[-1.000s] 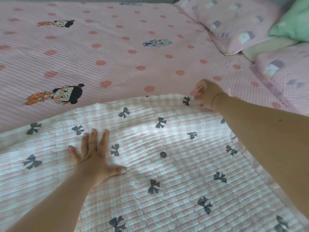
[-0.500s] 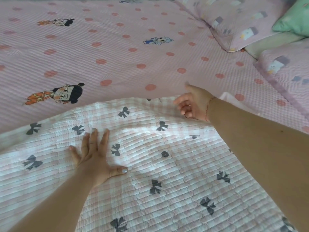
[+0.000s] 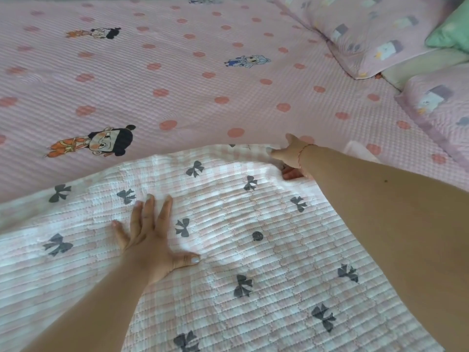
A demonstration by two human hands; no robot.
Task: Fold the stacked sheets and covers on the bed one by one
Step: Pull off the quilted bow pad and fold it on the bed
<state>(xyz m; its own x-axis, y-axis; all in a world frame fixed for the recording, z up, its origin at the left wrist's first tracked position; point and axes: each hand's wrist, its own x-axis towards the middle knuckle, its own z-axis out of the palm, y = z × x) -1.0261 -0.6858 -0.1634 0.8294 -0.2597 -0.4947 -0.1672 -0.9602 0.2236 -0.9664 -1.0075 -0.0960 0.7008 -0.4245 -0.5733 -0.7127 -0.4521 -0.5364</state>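
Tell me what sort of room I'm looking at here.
Most likely a bedroom: a bed under a pink dotted bedspread, pillows at its far right, and a bow-print quilt spread under both hands.

no readable text, labels, brands or numbers anywhere, only printed pictures: dark bows on the checked quilt (image 3: 253,288), cartoon figures and dots on the pink bed cover (image 3: 177,80), small motifs on the pillows (image 3: 368,34)

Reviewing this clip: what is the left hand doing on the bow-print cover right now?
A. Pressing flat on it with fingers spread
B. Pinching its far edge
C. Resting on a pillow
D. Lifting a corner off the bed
A. The left hand lies palm down with straight, spread fingers on the bow-print cover, nowhere near its edge or a pillow.
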